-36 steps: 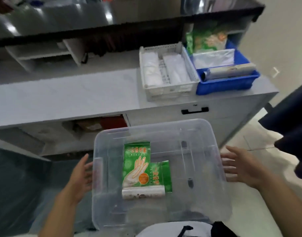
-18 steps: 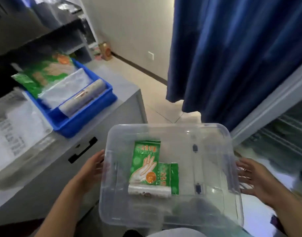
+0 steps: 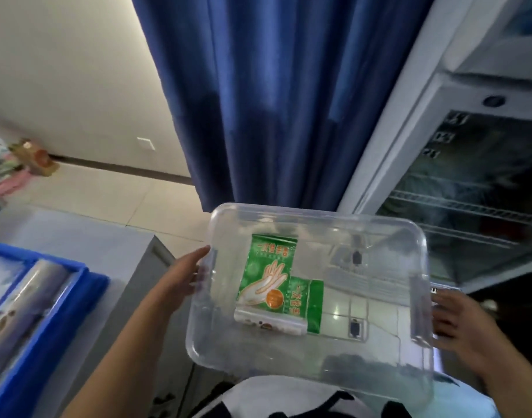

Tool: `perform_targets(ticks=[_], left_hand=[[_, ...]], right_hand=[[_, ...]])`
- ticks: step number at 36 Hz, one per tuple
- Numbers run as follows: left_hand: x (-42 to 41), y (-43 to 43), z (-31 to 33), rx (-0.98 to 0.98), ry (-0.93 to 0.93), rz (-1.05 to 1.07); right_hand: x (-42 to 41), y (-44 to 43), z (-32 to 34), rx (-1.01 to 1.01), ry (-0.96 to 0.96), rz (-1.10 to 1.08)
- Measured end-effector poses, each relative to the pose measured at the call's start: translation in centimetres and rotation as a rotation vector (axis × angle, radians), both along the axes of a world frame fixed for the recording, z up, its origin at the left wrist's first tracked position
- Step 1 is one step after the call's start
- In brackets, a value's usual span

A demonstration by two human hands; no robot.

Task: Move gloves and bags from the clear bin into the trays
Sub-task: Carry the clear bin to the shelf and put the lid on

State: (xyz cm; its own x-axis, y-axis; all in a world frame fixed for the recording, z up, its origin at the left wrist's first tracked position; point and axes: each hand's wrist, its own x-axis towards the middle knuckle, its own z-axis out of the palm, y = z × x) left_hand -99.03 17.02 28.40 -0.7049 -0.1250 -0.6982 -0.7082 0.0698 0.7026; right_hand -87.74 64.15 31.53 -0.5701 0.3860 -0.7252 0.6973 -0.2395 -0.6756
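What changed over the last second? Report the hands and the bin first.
The left hand and right hand closed in and now grip the clear bin by its ends. The person turned right, away from the counter toward the blue curtain; the blue tray now sits at the left edge. Glove packets and bag roll lie as before.

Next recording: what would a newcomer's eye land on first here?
The clear bin in the lower middle, held at its sides by the left hand and right hand, with green glove packs lying on its floor. Behind it a blue curtain fills the upper centre, and a glass-door fridge stands at right.
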Motion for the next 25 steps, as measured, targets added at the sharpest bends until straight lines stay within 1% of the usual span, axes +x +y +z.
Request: perform_targets(ticks=[5, 8, 12, 15, 18, 25], left_hand=[[-6.3, -0.5, 0.9, -0.059, 0.076, -0.04], [-9.9, -0.9, 1.7, -0.083, 0.077, -0.072], [-14.6, -1.8, 2.9, -0.125, 0.079, -0.101], [-19.1, -3.2, 3.4, -0.155, 0.059, -0.085], [-23.2, -5.3, 2.8, -0.185, 0.028, -0.064], [-29.2, -10.3, 3.4, -0.228, -0.085, 0.136]], right_hand=[[-1.2, -1.5, 0.6, -0.051, 0.041, -0.112], [-2.5, -2.6, 1.6, -0.089, 0.062, -0.125], [-5.9, -4.0, 3.5, -0.084, 0.096, -0.085], [-10.0, -5.2, 4.4, -0.094, 0.11, -0.045], [-14.8, -6.6, 3.7, -0.096, 0.125, 0.018], [-29.0, -10.1, 0.7, -0.166, 0.044, 0.127]])
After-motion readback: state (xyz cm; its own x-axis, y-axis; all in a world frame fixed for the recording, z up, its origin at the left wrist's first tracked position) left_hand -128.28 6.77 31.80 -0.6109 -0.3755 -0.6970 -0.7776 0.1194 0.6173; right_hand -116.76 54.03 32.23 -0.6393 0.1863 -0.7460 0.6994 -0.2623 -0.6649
